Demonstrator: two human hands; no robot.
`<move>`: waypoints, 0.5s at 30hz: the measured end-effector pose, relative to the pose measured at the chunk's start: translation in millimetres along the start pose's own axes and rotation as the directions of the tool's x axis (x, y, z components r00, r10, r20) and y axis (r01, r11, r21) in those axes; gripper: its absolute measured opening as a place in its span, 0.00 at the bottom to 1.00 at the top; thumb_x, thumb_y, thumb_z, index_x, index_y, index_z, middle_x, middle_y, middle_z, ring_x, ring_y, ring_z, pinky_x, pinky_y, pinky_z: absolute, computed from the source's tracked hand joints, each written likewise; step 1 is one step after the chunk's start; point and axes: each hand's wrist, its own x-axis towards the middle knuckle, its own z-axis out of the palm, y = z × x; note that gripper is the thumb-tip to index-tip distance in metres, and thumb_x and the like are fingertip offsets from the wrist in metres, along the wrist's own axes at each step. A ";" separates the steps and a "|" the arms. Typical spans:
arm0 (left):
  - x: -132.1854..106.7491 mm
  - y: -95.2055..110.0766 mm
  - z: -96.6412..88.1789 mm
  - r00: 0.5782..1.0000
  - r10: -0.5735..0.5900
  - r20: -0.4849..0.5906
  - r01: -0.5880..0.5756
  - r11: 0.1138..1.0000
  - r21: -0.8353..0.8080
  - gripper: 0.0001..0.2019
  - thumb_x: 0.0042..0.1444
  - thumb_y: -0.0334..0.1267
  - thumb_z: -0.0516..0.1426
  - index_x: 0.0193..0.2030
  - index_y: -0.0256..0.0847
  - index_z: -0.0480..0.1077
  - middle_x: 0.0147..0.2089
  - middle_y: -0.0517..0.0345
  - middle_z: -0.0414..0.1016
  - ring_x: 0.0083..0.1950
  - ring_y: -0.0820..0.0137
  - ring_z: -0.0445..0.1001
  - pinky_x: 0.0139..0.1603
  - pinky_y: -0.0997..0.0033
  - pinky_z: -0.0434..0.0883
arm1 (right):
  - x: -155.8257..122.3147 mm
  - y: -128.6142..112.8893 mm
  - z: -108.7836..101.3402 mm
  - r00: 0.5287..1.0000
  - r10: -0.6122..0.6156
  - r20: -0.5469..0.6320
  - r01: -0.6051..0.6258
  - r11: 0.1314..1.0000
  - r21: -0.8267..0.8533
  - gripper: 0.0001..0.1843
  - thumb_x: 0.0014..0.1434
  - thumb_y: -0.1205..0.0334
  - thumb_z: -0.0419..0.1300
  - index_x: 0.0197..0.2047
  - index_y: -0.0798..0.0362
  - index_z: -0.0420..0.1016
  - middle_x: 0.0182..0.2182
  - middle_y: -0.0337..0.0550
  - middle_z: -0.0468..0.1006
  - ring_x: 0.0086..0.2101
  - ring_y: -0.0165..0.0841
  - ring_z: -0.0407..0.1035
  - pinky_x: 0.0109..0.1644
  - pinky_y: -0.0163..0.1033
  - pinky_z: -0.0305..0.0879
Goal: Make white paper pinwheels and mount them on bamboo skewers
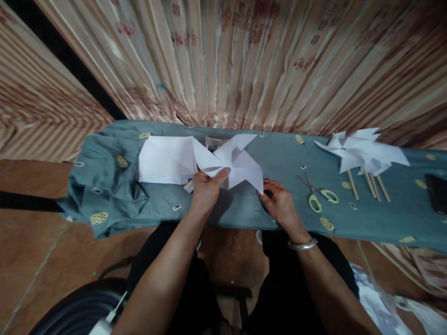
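My left hand (206,190) pinches the middle of a white paper pinwheel (234,160), thumb on top, holding it just above a narrow table draped in grey-green cloth (286,153). My right hand (279,201) rests at the pinwheel's lower right tip, fingers curled on something dark that I cannot make out. A silver bangle (302,244) sits on that wrist. A stack of white paper sheets (164,160) lies just left of the pinwheel.
Green-handled scissors (319,195) lie right of my right hand. Finished white pinwheels on wooden sticks (363,156) lie at the far right, and a dark object (437,193) sits at the right edge. Striped curtains (244,60) hang behind the table.
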 end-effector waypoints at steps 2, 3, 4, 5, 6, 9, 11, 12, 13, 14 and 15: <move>-1.5 1.3 1.9 1.000 0.006 0.005 -0.006 0.999 0.032 0.10 0.39 0.39 0.68 0.28 0.36 0.78 0.28 0.57 0.80 0.30 0.70 0.75 0.35 0.70 0.71 | -1.8 -0.7 1.6 1.000 -0.013 -0.007 0.013 1.000 -0.014 0.07 0.56 0.64 0.56 0.32 0.47 0.75 0.41 0.47 0.80 0.44 0.42 0.73 0.53 0.49 0.67; -2.0 1.7 2.9 1.000 0.011 0.009 -0.012 0.999 0.047 0.10 0.39 0.39 0.67 0.28 0.36 0.78 0.28 0.57 0.80 0.30 0.70 0.75 0.35 0.70 0.71 | -2.5 -1.1 2.8 1.000 -0.015 -0.016 0.015 1.000 -0.019 0.07 0.56 0.64 0.55 0.33 0.47 0.75 0.41 0.47 0.80 0.44 0.42 0.73 0.53 0.50 0.67; -2.3 1.6 3.8 1.000 0.016 0.014 -0.017 0.998 0.064 0.10 0.39 0.40 0.67 0.28 0.36 0.78 0.28 0.57 0.80 0.30 0.69 0.75 0.35 0.70 0.71 | -3.0 -1.5 3.9 1.000 -0.013 -0.026 0.012 1.000 -0.021 0.07 0.56 0.64 0.56 0.33 0.47 0.75 0.41 0.47 0.81 0.44 0.42 0.73 0.53 0.50 0.67; -2.3 0.9 4.6 1.000 0.022 0.017 -0.023 0.997 0.078 0.10 0.39 0.40 0.67 0.27 0.36 0.78 0.28 0.57 0.80 0.29 0.69 0.75 0.34 0.70 0.71 | -3.3 -1.6 5.1 0.999 -0.007 -0.037 0.006 1.000 -0.020 0.07 0.55 0.64 0.56 0.32 0.47 0.75 0.41 0.47 0.81 0.44 0.42 0.73 0.53 0.50 0.67; -1.9 -0.3 5.2 0.999 0.027 0.019 -0.029 0.996 0.087 0.10 0.38 0.40 0.67 0.26 0.36 0.78 0.27 0.57 0.79 0.29 0.69 0.74 0.33 0.70 0.71 | -3.5 -1.4 5.8 0.999 0.000 -0.047 0.000 1.000 -0.013 0.06 0.55 0.64 0.56 0.32 0.47 0.74 0.41 0.47 0.81 0.44 0.42 0.73 0.53 0.50 0.67; -0.3 -5.8 6.7 0.998 0.047 0.032 -0.051 0.993 0.110 0.09 0.38 0.40 0.67 0.23 0.36 0.77 0.24 0.57 0.78 0.27 0.69 0.73 0.31 0.70 0.70 | -2.4 2.6 3.3 0.998 0.029 -0.061 -0.028 0.999 0.032 0.06 0.54 0.64 0.56 0.29 0.46 0.74 0.40 0.45 0.81 0.43 0.41 0.74 0.53 0.50 0.68; 0.0 -8.2 8.6 0.997 0.064 0.052 -0.070 0.989 0.131 0.08 0.39 0.39 0.67 0.22 0.37 0.77 0.24 0.57 0.78 0.27 0.68 0.74 0.31 0.70 0.71 | -1.1 6.7 -4.7 0.993 0.080 -0.091 -0.073 0.995 0.075 0.05 0.54 0.62 0.58 0.29 0.46 0.75 0.41 0.45 0.81 0.44 0.42 0.74 0.54 0.52 0.67; -0.5 -8.4 10.1 0.996 0.070 0.062 -0.078 0.987 0.138 0.07 0.39 0.39 0.67 0.23 0.37 0.77 0.25 0.57 0.79 0.28 0.67 0.74 0.32 0.69 0.71 | -0.6 7.9 -10.8 0.986 0.111 -0.121 -0.098 0.989 0.107 0.05 0.54 0.61 0.59 0.29 0.46 0.75 0.42 0.46 0.80 0.45 0.43 0.74 0.55 0.54 0.66; -1.4 -8.0 11.9 0.995 0.075 0.073 -0.085 0.986 0.142 0.06 0.39 0.38 0.66 0.23 0.37 0.77 0.26 0.56 0.79 0.29 0.67 0.75 0.33 0.69 0.71 | -0.3 7.7 -17.8 0.978 0.138 -0.157 -0.115 0.982 0.147 0.04 0.54 0.59 0.60 0.29 0.47 0.76 0.44 0.47 0.80 0.46 0.44 0.73 0.57 0.55 0.64; -2.6 -7.1 14.0 0.993 0.079 0.086 -0.091 0.985 0.145 0.05 0.39 0.37 0.66 0.24 0.38 0.77 0.27 0.56 0.80 0.30 0.66 0.75 0.33 0.68 0.72 | -0.4 5.4 -25.3 0.968 0.155 -0.195 -0.117 0.974 0.196 0.05 0.54 0.58 0.61 0.30 0.48 0.76 0.46 0.48 0.79 0.48 0.44 0.72 0.59 0.56 0.62; -4.1 -6.2 16.3 0.991 0.083 0.101 -0.098 0.984 0.149 0.04 0.40 0.35 0.66 0.24 0.38 0.77 0.28 0.56 0.80 0.30 0.66 0.76 0.34 0.68 0.72 | -0.9 0.9 -32.5 0.961 0.158 -0.228 -0.101 0.965 0.244 0.05 0.54 0.57 0.62 0.31 0.48 0.77 0.49 0.48 0.77 0.51 0.45 0.71 0.60 0.57 0.61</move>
